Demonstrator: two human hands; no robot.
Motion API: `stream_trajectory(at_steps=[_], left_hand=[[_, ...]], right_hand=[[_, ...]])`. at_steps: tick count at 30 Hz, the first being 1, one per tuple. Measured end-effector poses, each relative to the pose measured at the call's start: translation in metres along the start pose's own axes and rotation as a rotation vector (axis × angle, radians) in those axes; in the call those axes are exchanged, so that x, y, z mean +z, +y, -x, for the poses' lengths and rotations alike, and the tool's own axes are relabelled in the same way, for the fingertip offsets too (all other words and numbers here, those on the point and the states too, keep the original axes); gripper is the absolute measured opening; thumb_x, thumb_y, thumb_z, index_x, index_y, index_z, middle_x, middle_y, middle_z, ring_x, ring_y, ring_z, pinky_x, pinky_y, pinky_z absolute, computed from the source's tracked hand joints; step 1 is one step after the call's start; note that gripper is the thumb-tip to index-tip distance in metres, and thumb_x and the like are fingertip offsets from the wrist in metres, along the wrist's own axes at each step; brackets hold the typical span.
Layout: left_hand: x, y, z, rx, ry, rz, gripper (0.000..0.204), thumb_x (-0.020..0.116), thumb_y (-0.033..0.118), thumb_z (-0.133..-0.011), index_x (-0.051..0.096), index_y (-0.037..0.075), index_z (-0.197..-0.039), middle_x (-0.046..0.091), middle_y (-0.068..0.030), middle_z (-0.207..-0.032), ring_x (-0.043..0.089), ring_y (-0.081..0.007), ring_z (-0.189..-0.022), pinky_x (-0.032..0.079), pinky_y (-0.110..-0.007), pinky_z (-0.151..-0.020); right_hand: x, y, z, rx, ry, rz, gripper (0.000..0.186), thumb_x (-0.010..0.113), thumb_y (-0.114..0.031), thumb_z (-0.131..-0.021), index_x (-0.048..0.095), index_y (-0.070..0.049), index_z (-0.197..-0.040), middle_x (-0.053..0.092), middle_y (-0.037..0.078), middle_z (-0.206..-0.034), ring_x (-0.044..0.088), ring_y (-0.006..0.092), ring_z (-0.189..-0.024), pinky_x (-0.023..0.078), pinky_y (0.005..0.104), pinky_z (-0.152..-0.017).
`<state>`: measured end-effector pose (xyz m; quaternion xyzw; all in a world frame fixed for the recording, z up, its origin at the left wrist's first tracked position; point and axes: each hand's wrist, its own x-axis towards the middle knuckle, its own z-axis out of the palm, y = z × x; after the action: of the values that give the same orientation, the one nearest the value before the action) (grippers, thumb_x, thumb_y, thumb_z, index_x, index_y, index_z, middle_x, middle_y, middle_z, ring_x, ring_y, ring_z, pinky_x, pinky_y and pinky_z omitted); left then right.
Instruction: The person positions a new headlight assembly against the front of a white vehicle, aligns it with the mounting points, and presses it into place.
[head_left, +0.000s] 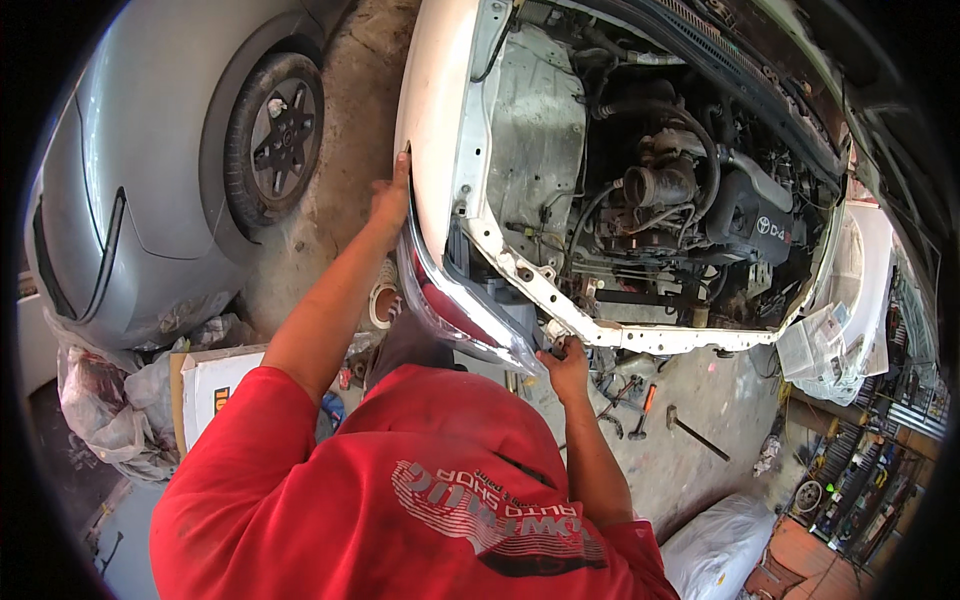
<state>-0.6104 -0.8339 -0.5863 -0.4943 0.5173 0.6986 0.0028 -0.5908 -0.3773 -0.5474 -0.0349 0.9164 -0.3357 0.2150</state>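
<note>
A clear-lensed headlight [452, 308] sits at the front corner of a white car, along its fender [430, 90]. My left hand [392, 192] grips the headlight's upper end beside the fender edge, some fingers hidden. My right hand [565, 365] has its fingers curled at the lamp's other end, just below the white front panel [650, 337]; their exact hold is partly hidden. The open engine bay [670, 210] lies beyond both hands.
A silver car [150, 150] stands on the left, beside wrapped parts [130, 415] and a box [205, 400]. Hand tools [640, 420] lie on the concrete floor at right, near a plastic-covered bundle [715, 550], a newspaper-masked panel [825, 350] and crowded tool trays [860, 470].
</note>
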Motion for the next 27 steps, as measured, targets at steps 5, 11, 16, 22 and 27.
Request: stream_trajectory(at_steps=[5, 11, 16, 22, 27], left_hand=[[-0.032, -0.040, 0.005, -0.066, -0.089, 0.254, 0.121, 0.040, 0.092, -0.079, 0.018, 0.004, -0.158, 0.035, -0.0254, -0.156, 0.036, -0.0369, -0.143, 0.031, -0.054, -0.114], [-0.039, -0.179, -0.003, -0.449, -0.288, 0.553, 0.115, 0.039, 0.092, -0.079, 0.028, 0.008, -0.158, 0.026, -0.0197, -0.163, 0.027, -0.0373, -0.148, 0.025, -0.056, -0.117], [0.002, -0.162, 0.019, -0.411, -0.356, 0.566, 0.110, 0.041, 0.088, -0.083, 0.034, 0.004, -0.154, 0.038, -0.0228, -0.155, 0.049, -0.0394, -0.131, 0.035, -0.052, -0.112], [-0.004, -0.169, 0.051, -0.474, -0.366, 0.924, 0.099, 0.038, 0.083, -0.089, 0.039, 0.008, -0.152, 0.049, -0.0208, -0.148, 0.051, -0.0346, -0.132, 0.038, -0.052, -0.112], [-0.009, -0.183, 0.059, -0.413, -0.449, 0.961, 0.091, 0.038, 0.078, -0.093, 0.039, 0.009, -0.152, 0.048, -0.0191, -0.149, 0.051, -0.0326, -0.133, 0.037, -0.048, -0.114]], right_hand=[[-0.001, -0.021, -0.007, 0.001, -0.046, 0.082, 0.055, 0.086, -0.025, -0.074, 0.059, 0.006, -0.111, 0.069, 0.024, -0.101, 0.067, 0.0345, -0.094, 0.052, 0.0414, -0.082], [0.006, -0.011, -0.001, -0.037, -0.087, 0.147, 0.050, 0.083, -0.024, -0.079, 0.059, 0.005, -0.113, 0.067, 0.026, -0.100, 0.065, 0.0432, -0.091, 0.051, 0.0437, -0.082], [-0.003, 0.011, 0.001, 0.022, -0.139, 0.103, 0.040, 0.080, -0.015, -0.083, 0.057, 0.006, -0.108, 0.065, 0.014, -0.091, 0.060, 0.0222, -0.077, 0.049, 0.0357, -0.070], [0.000, 0.036, -0.016, -0.037, -0.207, 0.018, 0.032, 0.074, -0.009, -0.087, 0.057, 0.007, -0.108, 0.063, 0.008, -0.088, 0.057, 0.0143, -0.072, 0.049, 0.0290, -0.064], [-0.002, 0.000, -0.007, 0.211, -0.204, -0.085, 0.044, 0.074, -0.007, -0.088, 0.053, 0.009, -0.123, 0.062, 0.011, -0.100, 0.058, 0.0161, -0.076, 0.050, 0.0295, -0.067]])
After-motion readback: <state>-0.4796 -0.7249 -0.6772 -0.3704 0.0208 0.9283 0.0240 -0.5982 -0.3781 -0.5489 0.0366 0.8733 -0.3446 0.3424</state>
